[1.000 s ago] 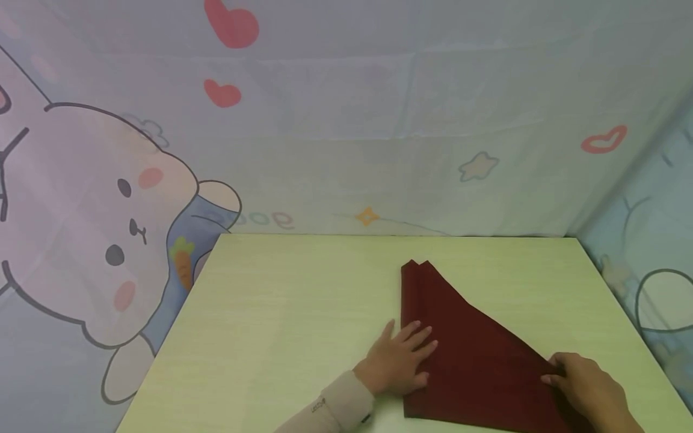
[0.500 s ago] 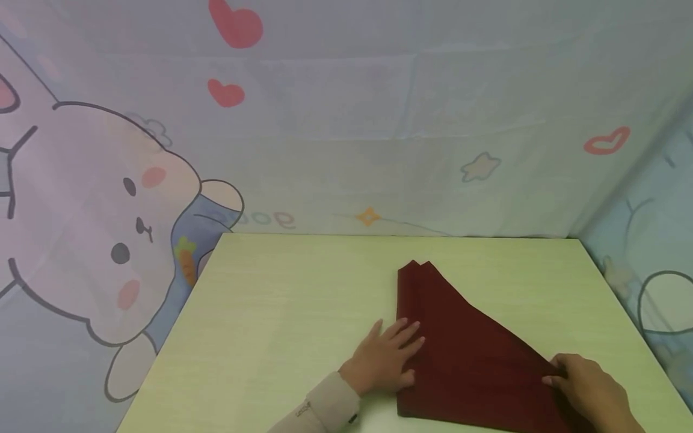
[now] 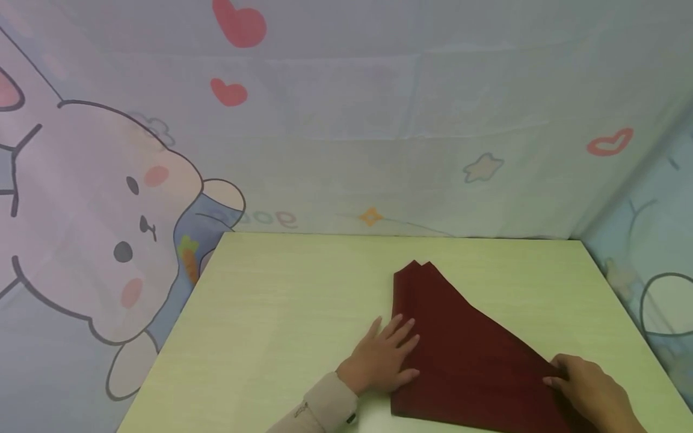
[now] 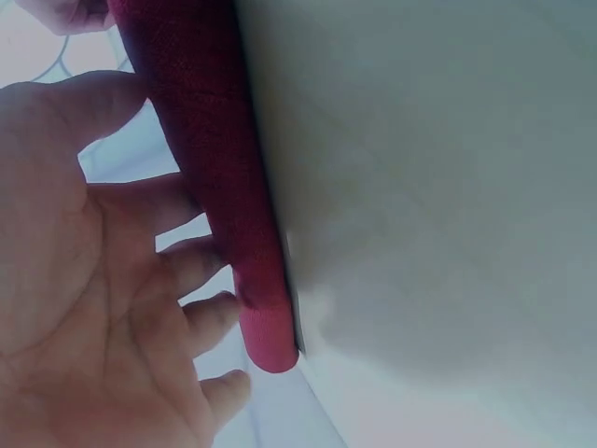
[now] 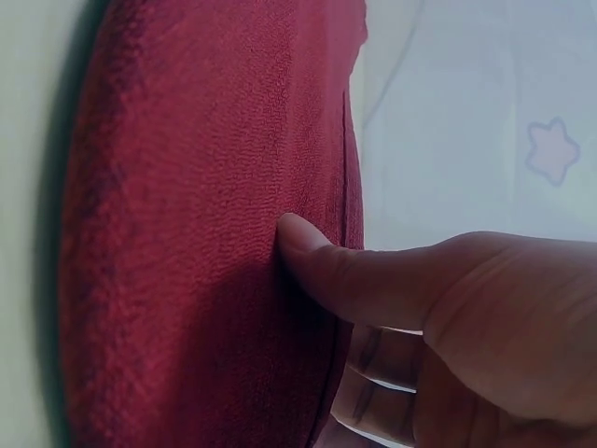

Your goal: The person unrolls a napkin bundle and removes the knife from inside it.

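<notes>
A dark red cloth (image 3: pixel 465 361), folded into a tapering shape, lies on the table, its narrow end pointing to the back. On its left edge rests my left hand (image 3: pixel 379 361), fingers spread and fairly straight. In the left wrist view the fingertips of that hand (image 4: pixel 121 271) touch the side of the thick folded cloth (image 4: pixel 219 159). My right hand (image 3: pixel 592 388) pinches the cloth's slanted right edge. The right wrist view has the thumb of this hand (image 5: pixel 448 317) pressed on the red fabric (image 5: pixel 205 187), with the other fingers behind the edge, partly hidden.
The pale yellow-green table (image 3: pixel 271 300) extends left of and behind the cloth. A hanging printed sheet (image 3: pixel 335 96) with hearts, stars and a cartoon animal stands at the table's back edge. More printed fabric (image 3: pixel 671 228) hangs on the right.
My left hand has shifted slightly to the left, and the cloth's left edge has moved left along with it. My right hand keeps its pinch in nearly the same place.
</notes>
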Tool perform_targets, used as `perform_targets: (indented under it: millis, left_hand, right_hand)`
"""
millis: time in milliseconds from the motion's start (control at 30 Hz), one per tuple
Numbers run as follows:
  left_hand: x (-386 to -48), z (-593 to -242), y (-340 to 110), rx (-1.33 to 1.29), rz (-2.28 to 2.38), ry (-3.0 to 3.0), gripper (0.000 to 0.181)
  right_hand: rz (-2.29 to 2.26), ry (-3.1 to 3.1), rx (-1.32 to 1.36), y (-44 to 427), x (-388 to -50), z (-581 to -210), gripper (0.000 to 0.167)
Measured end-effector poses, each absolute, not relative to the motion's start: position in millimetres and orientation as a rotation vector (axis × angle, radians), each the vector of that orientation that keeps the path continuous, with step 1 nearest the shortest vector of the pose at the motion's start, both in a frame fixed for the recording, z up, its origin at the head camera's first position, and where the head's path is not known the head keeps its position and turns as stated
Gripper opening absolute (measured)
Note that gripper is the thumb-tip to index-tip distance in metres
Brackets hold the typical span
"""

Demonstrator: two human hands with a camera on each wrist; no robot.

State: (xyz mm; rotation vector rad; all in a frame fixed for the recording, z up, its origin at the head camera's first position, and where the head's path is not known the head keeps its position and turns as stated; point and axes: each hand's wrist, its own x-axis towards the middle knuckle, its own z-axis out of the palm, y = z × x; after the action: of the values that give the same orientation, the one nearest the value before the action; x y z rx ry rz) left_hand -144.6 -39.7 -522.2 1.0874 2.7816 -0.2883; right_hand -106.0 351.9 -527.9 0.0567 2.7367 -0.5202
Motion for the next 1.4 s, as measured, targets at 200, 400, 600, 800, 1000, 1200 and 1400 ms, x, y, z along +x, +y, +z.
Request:
perform_targets:
  millis: [200, 400, 600, 800, 1000, 1200, 1400]
  left_hand:
    - [-146.6, -526.8, -27.7, 1.174, -0.422, 2.798, 0.065]
    - [-146.7, -529.6, -18.3, 1.174, -0.459, 2.790, 0.062]
    - [-147.8, -535.6, -13.2, 1.160, -0.469, 2.786, 0.063]
    - [-145.4, -532.4, -15.3, 1.144, -0.535, 2.774, 0.065]
    - [-144.6, -525.6, -22.8, 1.083, -0.501, 2.755, 0.068]
    - [-147.3, -526.6, -32.6, 1.044, -0.435, 2.752, 0.069]
    - [-148.1, -523.5, -41.9, 1.034, -0.414, 2.749, 0.067]
  right_hand:
    - [-0.548, 2.782, 0.016, 349.0, -106.8, -527.5, 0.020]
    - [-0.562, 2.776, -0.004, 347.9, -108.5, -528.8, 0.022]
    - [-0.550, 2.776, -0.006, 345.5, -108.7, -526.3, 0.022]
    - [-0.551, 2.784, -0.010, 344.9, -107.2, -526.6, 0.019]
    - [-0.542, 2.792, 0.001, 346.0, -106.6, -527.0, 0.018]
    - [-0.541, 2.799, 0.008, 348.6, -107.6, -528.0, 0.016]
    - [-0.545, 2.779, 0.025, 349.1, -109.0, -528.8, 0.017]
